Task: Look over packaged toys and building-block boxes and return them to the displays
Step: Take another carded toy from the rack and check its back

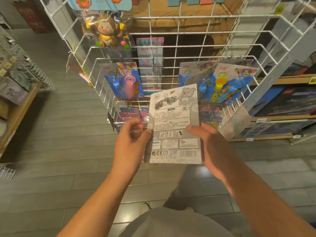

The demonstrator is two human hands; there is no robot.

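Closest to me I see a grey garment (171,223) at the bottom of the view and two bare forearms reaching forward over a grey plank floor (51,168). Both arms end at the toy card (173,124), which I take as my landmark: it is a flat blister card held upright with its printed grey back toward me, showing a bear drawing, warning boxes and a barcode. The left hand (130,142) has its grip closed on the card's left edge, fingers curled round it and the thumb on the near face. The right hand (212,147) grasps the card's right edge, thumb pressed on the near face and fingers wrapped behind. Just beyond the card stands a white wire display rack (171,48), and the card is held in front of its lower tiers, apart from the wire. Below and behind the card, red and blue packets (131,115) sit in the rack's lowest basket. Up and to the left of the card hangs a blue packaged toy with a pink piece (126,81); up and to the right hang similar blue and yellow packaged toys (229,82). Higher and left of the card hangs a bagged brown monkey toy (106,31). Far right of the card, wooden shelves (282,81) hold dark boxes (290,100), too blurred to read. Far left of the card is another wooden shelf (18,110) with grey packets.
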